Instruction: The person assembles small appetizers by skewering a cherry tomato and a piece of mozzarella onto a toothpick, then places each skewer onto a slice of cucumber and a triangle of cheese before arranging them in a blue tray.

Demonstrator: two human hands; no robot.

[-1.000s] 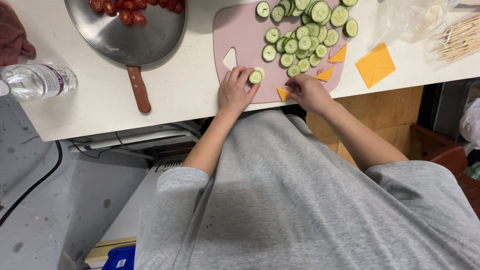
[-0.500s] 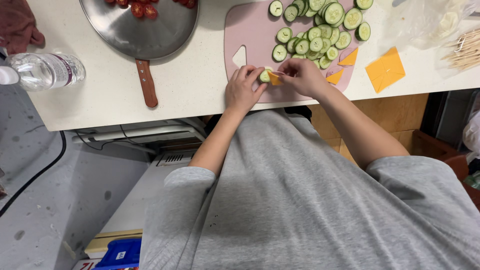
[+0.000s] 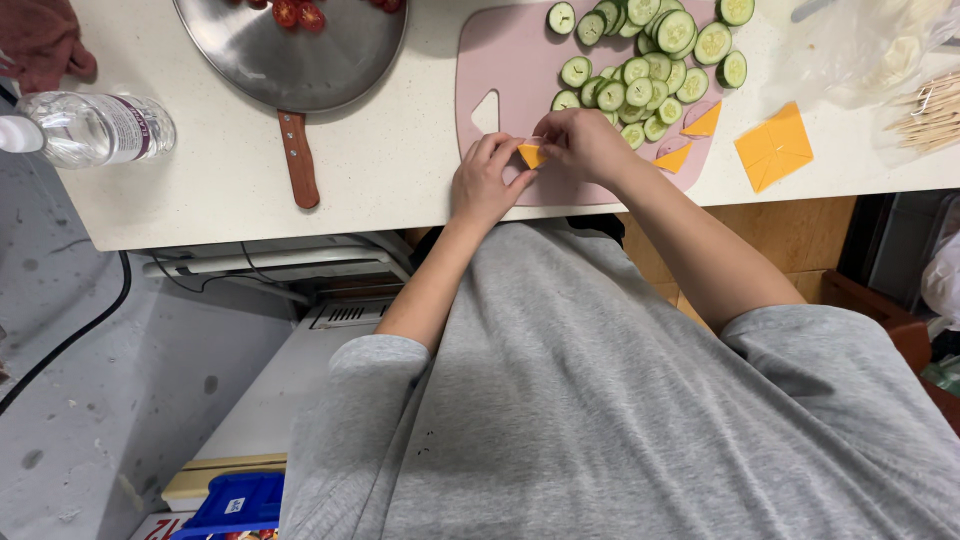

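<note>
1. Hands meet over the near edge of the pink board (image 3: pixel 510 70), which lies on the white counter (image 3: pixel 400 170).
2. Left hand (image 3: pixel 487 180): fingers curled, tips pinched on a small orange cheese piece (image 3: pixel 531 154). Wrist crosses the counter's near edge.
3. Right hand (image 3: pixel 585 145): fingers bent and closed on the same cheese piece from the other side. Both hands grip it together, just above the board.
4. Whether a cucumber slice sits under the cheese piece cannot be told; fingers cover that spot.
5. Cucumber slices (image 3: pixel 650 60): a heap of round green discs on the far right part of the board, just beyond the right hand. A few loose slices lie apart from the heap toward the board's top.
6. Two orange triangles (image 3: pixel 690 140) lie on the board's right edge, near the right forearm.
7. Cheese square (image 3: pixel 773 147): orange, scored on the diagonals, on the bare counter right of the board.
8. Skewers (image 3: pixel 925 115): a pale bundle at the far right, beside a clear bag (image 3: pixel 860 45).
9. Pan (image 3: pixel 300 50): steel, brown handle pointing to the near edge, left of the board; red pieces (image 3: pixel 295 12) at its far rim.
10. Bottle (image 3: pixel 90 128): clear plastic, lying on its side at the counter's left end, near a dark red cloth (image 3: pixel 40 40).
</note>
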